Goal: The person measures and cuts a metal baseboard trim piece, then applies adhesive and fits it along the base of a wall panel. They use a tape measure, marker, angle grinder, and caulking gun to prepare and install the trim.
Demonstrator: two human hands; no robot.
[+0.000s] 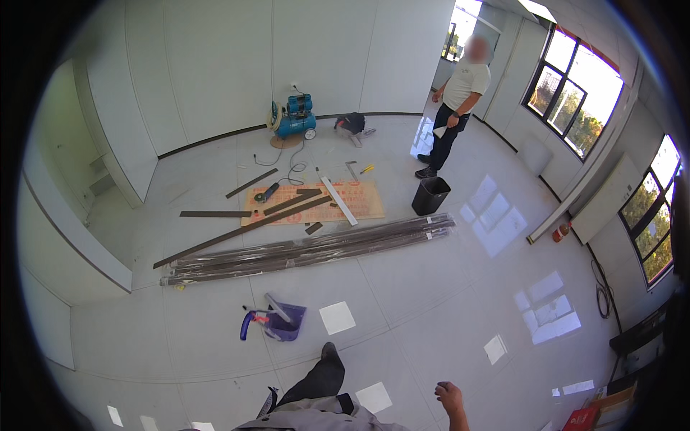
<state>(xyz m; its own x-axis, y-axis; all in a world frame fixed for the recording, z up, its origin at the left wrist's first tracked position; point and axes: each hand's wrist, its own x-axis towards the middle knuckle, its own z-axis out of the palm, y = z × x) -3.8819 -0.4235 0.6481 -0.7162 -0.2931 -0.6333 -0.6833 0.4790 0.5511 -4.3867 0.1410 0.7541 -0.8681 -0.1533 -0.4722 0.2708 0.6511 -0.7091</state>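
My right hand [449,396] hangs at my right side over the floor, its fingers curled in, and I see nothing in it. My left hand is out of view. Ahead of my dark shoe [330,350], slightly left, lies a purple bucket [290,327] with grey tubes and a blue-handled tool [246,325] in or against it. Beyond it stretches a long bundle of dark strips [309,251] wrapped in clear plastic. Past the bundle, an angle grinder [267,192], loose dark strips [237,237] and a white strip [339,201] lie on and around a printed tan board [370,197].
A blue air compressor [293,122] stands by the far wall, beside a dark bag [351,123]. A person [463,93] stands at far right, near a black bin [431,196]. A coiled hose [602,291] and a red box [581,419] are along the right side.
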